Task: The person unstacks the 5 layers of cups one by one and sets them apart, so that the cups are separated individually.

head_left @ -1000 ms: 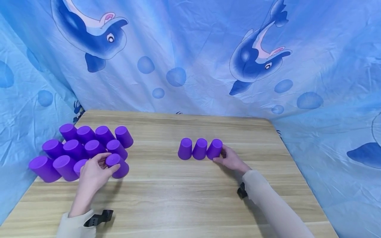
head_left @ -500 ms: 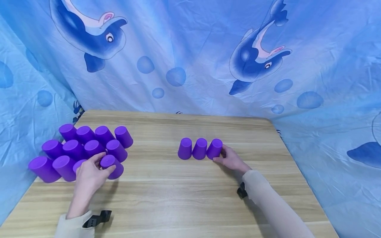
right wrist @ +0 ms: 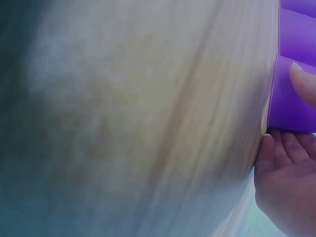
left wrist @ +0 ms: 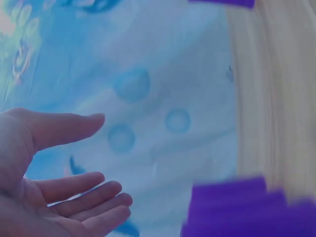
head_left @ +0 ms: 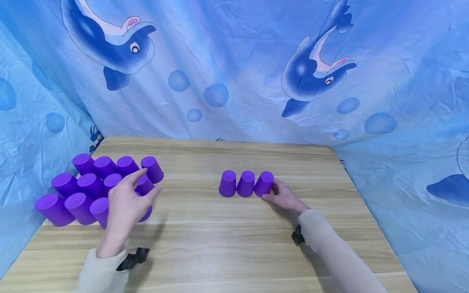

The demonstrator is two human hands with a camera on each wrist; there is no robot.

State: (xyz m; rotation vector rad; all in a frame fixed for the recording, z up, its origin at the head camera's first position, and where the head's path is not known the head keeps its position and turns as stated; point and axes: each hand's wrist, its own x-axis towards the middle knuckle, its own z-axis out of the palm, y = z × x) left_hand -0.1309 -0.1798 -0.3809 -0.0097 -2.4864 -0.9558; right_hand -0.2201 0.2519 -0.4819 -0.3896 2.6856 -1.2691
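Observation:
In the head view, my left hand (head_left: 126, 205) hovers over the right end of a group of upside-down purple cups. Its thumb and fingers are spread apart around nothing, as the left wrist view of the hand (left wrist: 29, 197) also shows. Below it, a front-row cup (head_left: 146, 214) stands mostly hidden; a middle-row cup (head_left: 145, 186) shows past the fingers. Right of centre, three more inverted cups stand in a row: a left cup (head_left: 227, 184), a middle cup (head_left: 246, 184) and a right cup (head_left: 264, 184). My right hand (head_left: 287, 198) grips the right cup between thumb and fingers.
Several purple cups (head_left: 55, 209) fill the table's left side in three rows. The wood-grain table (head_left: 220, 244) has bare surface between the two groups and in front. A blue dolphin-print curtain (head_left: 238, 61) hangs behind and at both sides.
My left hand first slid the front-row right-end cup left toward its row. It then let go, rose, and moved right and away from me. The right hand and its cup stayed put.

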